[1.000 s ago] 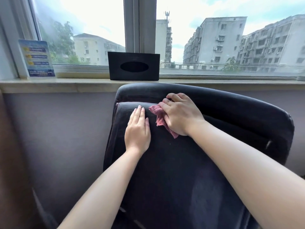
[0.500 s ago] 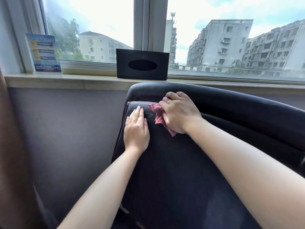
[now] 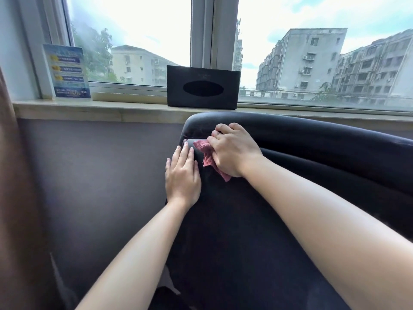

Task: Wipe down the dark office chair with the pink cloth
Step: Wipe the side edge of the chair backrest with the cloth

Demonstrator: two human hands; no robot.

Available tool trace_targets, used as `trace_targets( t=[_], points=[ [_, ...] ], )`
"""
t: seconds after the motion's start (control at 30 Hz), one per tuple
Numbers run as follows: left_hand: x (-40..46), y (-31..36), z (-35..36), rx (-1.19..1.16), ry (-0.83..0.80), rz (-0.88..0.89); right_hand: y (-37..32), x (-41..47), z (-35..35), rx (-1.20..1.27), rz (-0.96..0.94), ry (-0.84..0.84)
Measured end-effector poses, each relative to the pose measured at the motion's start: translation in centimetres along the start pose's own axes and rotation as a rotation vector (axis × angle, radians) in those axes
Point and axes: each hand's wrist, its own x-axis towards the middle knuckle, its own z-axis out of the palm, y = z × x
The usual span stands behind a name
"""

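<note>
The dark office chair (image 3: pixel 257 220) fills the lower middle and right of the view, its curved top edge just below the window sill. My right hand (image 3: pixel 232 151) grips the crumpled pink cloth (image 3: pixel 206 154) and holds it against the upper left corner of the chair's cushion. Most of the cloth is hidden under my fingers and palm. My left hand (image 3: pixel 182 175) lies flat on the chair's left edge, fingers straight and together, just left of the cloth.
A black tissue box (image 3: pixel 203 86) stands on the window sill (image 3: pixel 89 110) right behind the chair. A blue printed card (image 3: pixel 67 71) leans at the sill's left end. A grey wall (image 3: pixel 89 175) runs left of the chair, with a brownish curtain (image 3: pixel 13 198) at the far left.
The view has shifted left, so the chair sits further right in frame. My right hand with the cloth has moved toward the chair's upper left corner; my left hand has stayed flat beside it.
</note>
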Motion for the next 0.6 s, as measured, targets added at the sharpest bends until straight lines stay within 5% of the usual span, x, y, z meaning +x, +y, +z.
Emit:
trace_targets(
  t=[0.6],
  points=[
    [0.7,-1.2,-1.6,-0.079,-0.184,-0.172,-2.7,5.2,1.6,-0.019,-0.093,-0.060]
  ],
)
